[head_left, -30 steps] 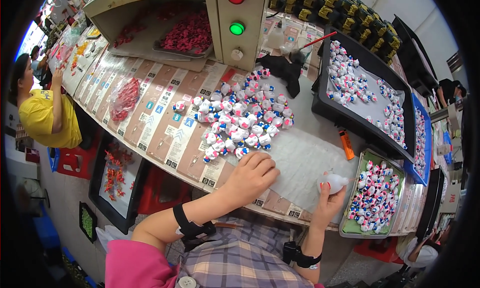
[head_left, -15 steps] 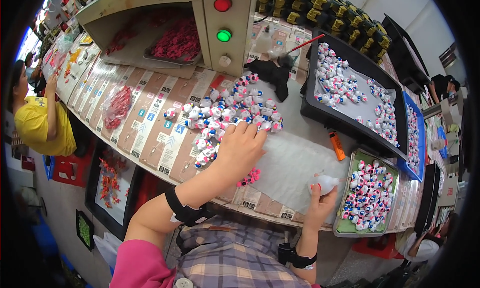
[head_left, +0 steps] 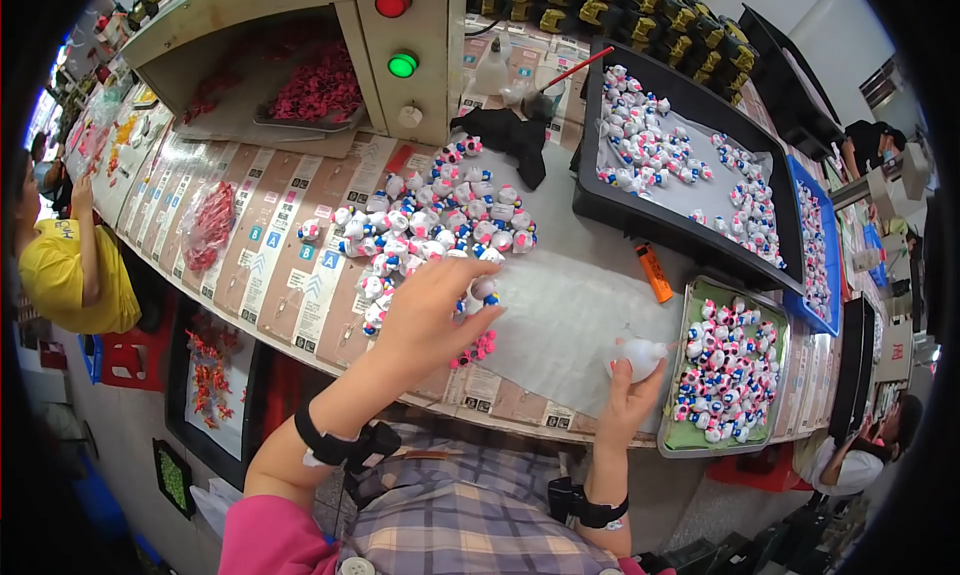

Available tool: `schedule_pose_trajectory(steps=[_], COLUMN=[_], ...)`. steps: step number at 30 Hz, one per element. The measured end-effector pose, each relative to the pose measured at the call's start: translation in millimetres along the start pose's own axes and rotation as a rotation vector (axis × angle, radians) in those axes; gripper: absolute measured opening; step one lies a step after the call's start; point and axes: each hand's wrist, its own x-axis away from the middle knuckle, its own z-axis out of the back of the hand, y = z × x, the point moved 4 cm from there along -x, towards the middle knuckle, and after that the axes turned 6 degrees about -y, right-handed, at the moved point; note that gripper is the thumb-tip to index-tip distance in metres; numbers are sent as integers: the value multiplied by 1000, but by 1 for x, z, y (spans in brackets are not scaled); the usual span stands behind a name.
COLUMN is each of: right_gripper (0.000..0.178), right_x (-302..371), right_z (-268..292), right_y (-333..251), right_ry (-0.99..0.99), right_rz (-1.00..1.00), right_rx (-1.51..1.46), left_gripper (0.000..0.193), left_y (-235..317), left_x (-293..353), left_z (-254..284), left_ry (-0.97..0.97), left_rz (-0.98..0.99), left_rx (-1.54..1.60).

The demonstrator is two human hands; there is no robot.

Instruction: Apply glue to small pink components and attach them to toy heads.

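My left hand [head_left: 425, 310] pinches a small white toy figure [head_left: 478, 293] with blue and pink parts between thumb and fingers, just above the table. Right behind it spreads a pile of similar white figures [head_left: 430, 220]. Several small bright pink pieces [head_left: 478, 349] lie near the wrist, partly hidden by the hand. My right hand [head_left: 630, 400] grips a round white squeeze bottle [head_left: 640, 355], its thin tip pointing right. Beside that hand, a green-lined tray [head_left: 672, 437] is full of white, pink and blue figures.
A large black tray [head_left: 640, 213] of figures stands at the back right, with an orange tube [head_left: 654, 273] in front. A metal machine housing [head_left: 400, 115] with lit buttons rises at the back. A co-worker in yellow [head_left: 80, 275] sits at the left.
My left hand has drawn back from the pile toward me, now with a white figure in its fingers. My right hand keeps the bottle. The whole view has shifted slightly.
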Motion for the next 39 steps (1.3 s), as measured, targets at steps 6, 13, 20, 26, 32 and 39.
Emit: schedule_pose_trajectory(steps=[6,13,20,26,32,39], right_gripper=[28,62,62,58,50,48], right_x=[4,6,7,14,16,15], right_z=[-13,-3,-16,-23,-30,-32], right_y=[-37,-84,-109,-113,-112,-110], right_ry=[-99,-33,46,-132,-222,-210], right_rz=[48,208,412,655,648,601], right_rx=[-74,30,91,224,220,225], left_gripper=[40,39,36,38,39,40], left_y=[-6,-1,0,2,2,3], left_x=[30,36,41,45,45,46], left_z=[-36,-46,-51,-52,-52,-52], left_ry=[-209,-303,-295,-282,-291,-293], left_rz=[181,149,178,216,218,218], left_rx=[1330,1353,1337,1294,1268,1259])
